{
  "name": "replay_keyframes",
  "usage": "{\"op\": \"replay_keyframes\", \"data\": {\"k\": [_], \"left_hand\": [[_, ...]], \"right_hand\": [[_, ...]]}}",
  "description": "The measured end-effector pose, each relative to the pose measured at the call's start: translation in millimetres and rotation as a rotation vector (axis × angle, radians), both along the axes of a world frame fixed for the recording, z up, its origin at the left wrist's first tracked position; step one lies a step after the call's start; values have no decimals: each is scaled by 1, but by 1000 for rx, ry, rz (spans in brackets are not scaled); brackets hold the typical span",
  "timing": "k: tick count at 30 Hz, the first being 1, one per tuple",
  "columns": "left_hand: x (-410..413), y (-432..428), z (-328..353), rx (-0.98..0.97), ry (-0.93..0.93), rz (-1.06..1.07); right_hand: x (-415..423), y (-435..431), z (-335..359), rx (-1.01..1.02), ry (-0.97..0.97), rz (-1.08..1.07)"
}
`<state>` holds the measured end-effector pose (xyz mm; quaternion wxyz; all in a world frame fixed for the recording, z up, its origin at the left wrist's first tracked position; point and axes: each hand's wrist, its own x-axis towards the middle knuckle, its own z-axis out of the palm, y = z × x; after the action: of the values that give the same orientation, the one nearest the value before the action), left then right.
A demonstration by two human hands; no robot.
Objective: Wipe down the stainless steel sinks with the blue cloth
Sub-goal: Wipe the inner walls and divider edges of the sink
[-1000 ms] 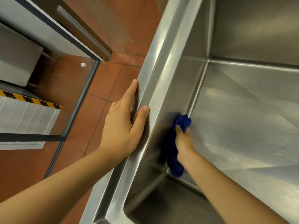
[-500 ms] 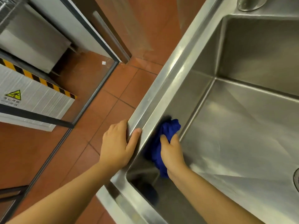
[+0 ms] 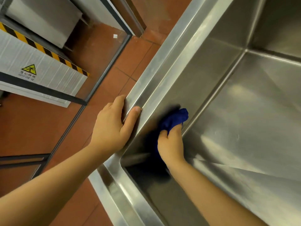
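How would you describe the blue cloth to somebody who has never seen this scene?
Start from the large stainless steel sink that fills the right side of the view. Low on its left inner wall, the right hand grips the blue cloth, bunched against the steel. It is the only dark blue, soft thing among grey metal.

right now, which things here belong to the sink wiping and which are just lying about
Job: blue cloth, bunched in the right hand against the inner wall; stainless steel sink; left hand gripping its rim.
Lying about: hazard-striped panel with a warning sign; white scrap on the red tile floor.
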<state>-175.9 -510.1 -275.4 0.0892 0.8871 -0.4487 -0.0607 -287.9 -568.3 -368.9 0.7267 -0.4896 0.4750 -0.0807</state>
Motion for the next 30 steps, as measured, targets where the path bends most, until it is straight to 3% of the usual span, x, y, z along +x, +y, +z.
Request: {"op": "replay_keyframes", "data": {"k": [4,8,12,21,25,30], "left_hand": [[0,2,2,-18,51,-1],[-1,1,4,-30,61,-15],[-3,0,5,-73,84,-11],[-2,-1,5,-101,94,-9],[-1,-2,6,-101,111,-10],[1,0,4,-117,90,-43]], "right_hand": [[-10,6,-5,-79,33,85],[-17,33,9,-187,-137,138],[-11,29,-25,-294,-25,163],[-3,-5,-98,-78,178,182],[-9,-8,-77,119,122,234],[-17,14,-50,51,94,419]]}}
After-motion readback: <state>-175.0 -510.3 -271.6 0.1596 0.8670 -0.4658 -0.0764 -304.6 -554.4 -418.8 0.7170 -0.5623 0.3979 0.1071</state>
